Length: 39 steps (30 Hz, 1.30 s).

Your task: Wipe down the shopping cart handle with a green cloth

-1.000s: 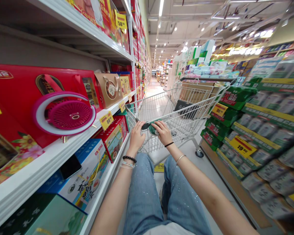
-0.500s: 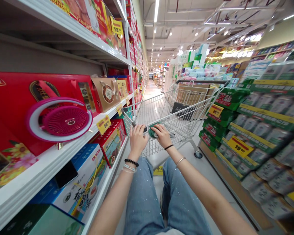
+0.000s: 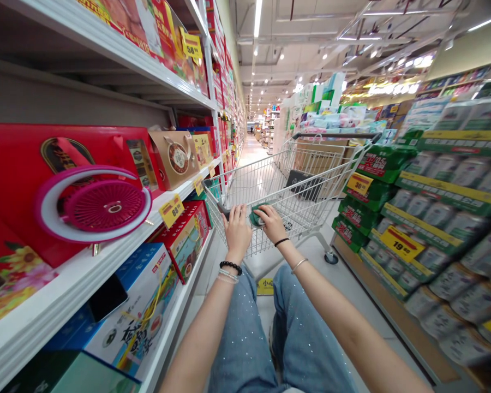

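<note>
Moved: pink fan [image 3: 93, 204] sits further left in view.
Grip: left hand [image 3: 237, 232], right hand [image 3: 273, 222] clamped on shopping cart handle [image 3: 226, 210].
Labels: yellow shelf tag [image 3: 171, 210] reads 88; yellow stack tag [image 3: 401, 243] reads 19.

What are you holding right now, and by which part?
The left hand and right hand both grip the shopping cart by its push handle, close together.

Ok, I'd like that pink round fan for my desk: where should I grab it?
Grip the white outer ring of the fan at its lower curve, coming from the aisle with your left hand, nearer the shelf. The ring wraps round the magenta grille, giving a rim to hold, and the fan faces the aisle before the red gift box.
</note>
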### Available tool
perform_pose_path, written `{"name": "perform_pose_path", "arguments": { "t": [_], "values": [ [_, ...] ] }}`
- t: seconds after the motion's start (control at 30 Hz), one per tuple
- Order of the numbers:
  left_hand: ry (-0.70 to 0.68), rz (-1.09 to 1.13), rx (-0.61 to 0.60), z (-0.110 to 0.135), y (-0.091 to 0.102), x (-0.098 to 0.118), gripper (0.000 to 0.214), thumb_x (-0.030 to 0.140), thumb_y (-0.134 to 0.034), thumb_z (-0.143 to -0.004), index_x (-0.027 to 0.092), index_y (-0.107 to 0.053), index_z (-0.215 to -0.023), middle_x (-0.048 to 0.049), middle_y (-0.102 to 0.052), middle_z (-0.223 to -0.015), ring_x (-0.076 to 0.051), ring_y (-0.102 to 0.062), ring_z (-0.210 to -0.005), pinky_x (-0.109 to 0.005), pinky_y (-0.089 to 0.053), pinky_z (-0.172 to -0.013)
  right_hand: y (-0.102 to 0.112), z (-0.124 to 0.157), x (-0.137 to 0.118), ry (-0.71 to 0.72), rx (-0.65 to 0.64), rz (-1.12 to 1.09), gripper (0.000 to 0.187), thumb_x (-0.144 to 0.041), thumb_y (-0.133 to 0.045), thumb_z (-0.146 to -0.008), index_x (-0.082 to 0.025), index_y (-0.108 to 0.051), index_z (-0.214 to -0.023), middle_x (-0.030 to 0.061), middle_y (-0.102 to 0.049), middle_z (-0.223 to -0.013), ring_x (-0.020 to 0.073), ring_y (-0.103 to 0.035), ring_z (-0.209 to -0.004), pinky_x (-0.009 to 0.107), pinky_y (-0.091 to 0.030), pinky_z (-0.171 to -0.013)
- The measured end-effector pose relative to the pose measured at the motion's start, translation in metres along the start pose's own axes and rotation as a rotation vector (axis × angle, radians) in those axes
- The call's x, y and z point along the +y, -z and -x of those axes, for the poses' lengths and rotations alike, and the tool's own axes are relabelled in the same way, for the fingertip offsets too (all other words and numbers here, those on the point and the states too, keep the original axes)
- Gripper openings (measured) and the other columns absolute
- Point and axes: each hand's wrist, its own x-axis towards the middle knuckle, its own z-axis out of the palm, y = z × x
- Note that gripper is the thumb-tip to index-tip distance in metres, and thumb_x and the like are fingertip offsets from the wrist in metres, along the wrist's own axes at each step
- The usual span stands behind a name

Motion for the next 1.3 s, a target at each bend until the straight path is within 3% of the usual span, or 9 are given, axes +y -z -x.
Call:
{"name": "perform_pose_path", "arguments": {
  "t": [0.27,0.47,0.57,0.67,0.8,0.9,1.1,1.3],
  "values": [
    [-0.004,-0.033,0.016,0.005,0.0,0.003,0.067,0.004,-0.041,-0.079,0.016,-0.045,-0.145,-0.01,-0.05,-0.149,-0.027,-0.038,-0.142,-0.057,-0.018,-0.122,0.011,-0.004,0.001,-0.032,0.053,0.014,0.056,0.004,-0.043,-0.072,-0.019,-0.068,-0.116,0.0105,-0.063,-0.117,0.0241,-0.053,-0.118,0.042,-0.047,-0.106],
    [-0.002,-0.072,0.03,0.009,0.002,0.004,0.064,0.006,-0.042,-0.08,0.016,-0.047,-0.144,-0.0089,-0.051,-0.148,-0.026,-0.039,-0.142,-0.055,-0.019,-0.123,0.021,0.003,0.007,-0.034,-0.052,0.007,0.057,0.003,-0.046,-0.067,-0.022,-0.069,-0.112,0.0078,-0.066,-0.114,0.023,-0.057,-0.111,0.039,-0.049,-0.101],
    [-0.017,-0.058,0.047,0.011,0.003,0.002,0.064,0.006,-0.042,-0.08,0.017,-0.048,-0.143,-0.0086,-0.053,-0.147,-0.026,-0.041,-0.14,-0.055,-0.019,-0.124,0.034,0.009,0.027,-0.15,-0.027,0.041,0.054,0.0,-0.048,-0.065,-0.023,-0.07,-0.108,0.0086,-0.065,-0.115,0.0231,-0.06,-0.104,0.038,-0.051,-0.096],
    [-0.032,-0.038,0.067,0.013,0.001,0.0,0.064,0.006,-0.043,-0.08,0.017,-0.048,-0.143,-0.0085,-0.053,-0.146,-0.026,-0.042,-0.14,-0.054,-0.018,-0.124,0.043,0.016,0.056,-0.235,-0.003,0.061,0.05,-0.001,-0.048,-0.063,-0.022,-0.071,-0.102,0.0095,-0.057,-0.132,0.0255,-0.057,-0.116,0.043,-0.048,-0.101],
    [-0.029,-0.019,0.085,0.016,-0.003,-0.001,0.065,0.006,-0.043,-0.079,0.016,-0.048,-0.143,-0.0095,-0.053,-0.146,-0.028,-0.042,-0.139,-0.057,-0.017,-0.123,0.042,0.022,0.087,-0.221,-0.12,0.064,0.045,-0.001,-0.049,-0.06,-0.02,-0.072,-0.094,0.0092,-0.049,-0.144,0.0315,-0.036,-0.141,0.056,-0.034,-0.114],
    [-0.035,-0.013,0.082,0.017,-0.003,-0.003,0.065,0.007,-0.044,-0.08,0.016,-0.047,-0.144,-0.0098,-0.052,-0.147,-0.028,-0.042,-0.139,-0.058,-0.018,-0.123,0.038,0.019,0.098,-0.209,-0.172,0.057,0.043,-0.002,-0.049,-0.061,-0.02,-0.072,-0.092,0.0094,-0.05,-0.141,0.0301,-0.034,-0.142,0.056,-0.028,-0.117],
    [-0.111,-0.026,0.038,0.017,0.005,-0.013,0.068,0.004,-0.042,-0.08,0.022,-0.045,-0.146,-0.0056,-0.052,-0.148,-0.027,-0.042,-0.14,-0.056,-0.02,-0.123,0.045,-0.003,0.1,-0.183,-0.275,0.085,0.038,-0.003,-0.046,-0.068,-0.019,-0.074,-0.09,0.0113,-0.061,-0.122,0.0264,-0.046,-0.124,0.05,-0.032,-0.114],
    [-0.128,-0.013,0.061,0.019,0.009,-0.029,0.068,0.006,-0.045,-0.079,0.024,-0.047,-0.145,-0.0042,-0.053,-0.147,-0.026,-0.04,-0.141,-0.053,-0.022,-0.123,0.05,-0.003,0.082,-0.209,-0.326,0.117,0.039,-0.005,-0.047,-0.07,-0.02,-0.075,-0.094,0.0111,-0.058,-0.125,0.0278,-0.04,-0.125,0.05,-0.035,-0.11]
  ]
}}
